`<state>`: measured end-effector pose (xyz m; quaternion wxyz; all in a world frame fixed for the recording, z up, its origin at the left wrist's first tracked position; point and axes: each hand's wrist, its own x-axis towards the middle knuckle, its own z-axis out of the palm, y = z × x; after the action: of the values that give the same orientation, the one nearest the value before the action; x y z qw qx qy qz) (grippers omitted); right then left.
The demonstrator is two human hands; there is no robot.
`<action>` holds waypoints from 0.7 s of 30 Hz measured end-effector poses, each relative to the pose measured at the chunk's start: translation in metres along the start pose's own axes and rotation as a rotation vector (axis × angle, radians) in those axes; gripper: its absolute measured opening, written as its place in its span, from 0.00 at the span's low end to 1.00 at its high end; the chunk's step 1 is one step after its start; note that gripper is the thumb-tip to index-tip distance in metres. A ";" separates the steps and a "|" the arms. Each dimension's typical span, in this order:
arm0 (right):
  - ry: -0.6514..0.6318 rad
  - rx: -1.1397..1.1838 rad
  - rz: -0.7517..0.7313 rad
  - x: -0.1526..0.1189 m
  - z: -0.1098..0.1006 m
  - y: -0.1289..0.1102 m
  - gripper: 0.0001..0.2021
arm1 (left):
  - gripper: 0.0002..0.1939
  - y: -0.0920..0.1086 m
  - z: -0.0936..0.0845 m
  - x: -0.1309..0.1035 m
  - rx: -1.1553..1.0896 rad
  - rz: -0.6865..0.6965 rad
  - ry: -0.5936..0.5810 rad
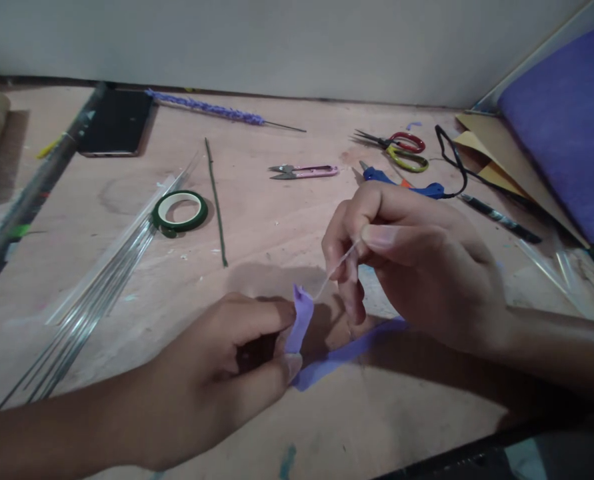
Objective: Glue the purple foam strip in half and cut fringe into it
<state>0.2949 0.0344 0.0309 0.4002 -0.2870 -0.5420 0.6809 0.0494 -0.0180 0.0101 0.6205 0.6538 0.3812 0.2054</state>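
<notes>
My left hand (227,373) pinches a strip of purple paper (301,319) between thumb and fingers, low in the middle of the wooden table (277,220). The strip trails to the right along the table under my right hand. My right hand (411,260) is just above and to the right, its thumb and forefinger closed on a thin pale wire or thread (337,268) that runs down to the top of the purple strip.
A roll of green tape (179,212) and a bundle of thin wires in a clear sleeve (101,287) lie at the left. Farther back are a green stem (215,200), a phone (115,123), a purple flower stalk (211,108), pink snips (304,171), scissors (399,148), a blue glue gun (401,183). Purple paper (567,120) is stacked at the right.
</notes>
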 end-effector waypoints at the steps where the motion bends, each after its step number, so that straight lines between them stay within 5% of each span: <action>1: 0.021 0.004 0.000 0.000 0.001 -0.001 0.11 | 0.14 0.001 0.000 0.000 0.022 0.007 -0.004; 5: 0.079 -0.009 0.011 0.000 0.000 -0.003 0.11 | 0.15 0.003 0.000 -0.002 0.033 -0.004 -0.018; 11: -0.001 0.064 0.110 0.000 0.001 -0.013 0.12 | 0.10 0.004 -0.003 0.001 0.003 0.036 -0.074; 16: 0.080 -0.038 -0.010 0.008 0.002 -0.023 0.16 | 0.15 0.004 -0.002 0.002 0.006 0.038 -0.043; 21: 0.348 -0.270 -0.236 0.023 -0.011 -0.040 0.19 | 0.18 0.008 0.001 0.005 -0.018 0.054 -0.017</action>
<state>0.3018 0.0633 0.0673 0.5222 -0.3856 -0.5809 0.4911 0.0551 -0.0145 0.0166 0.6239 0.6600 0.3561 0.2199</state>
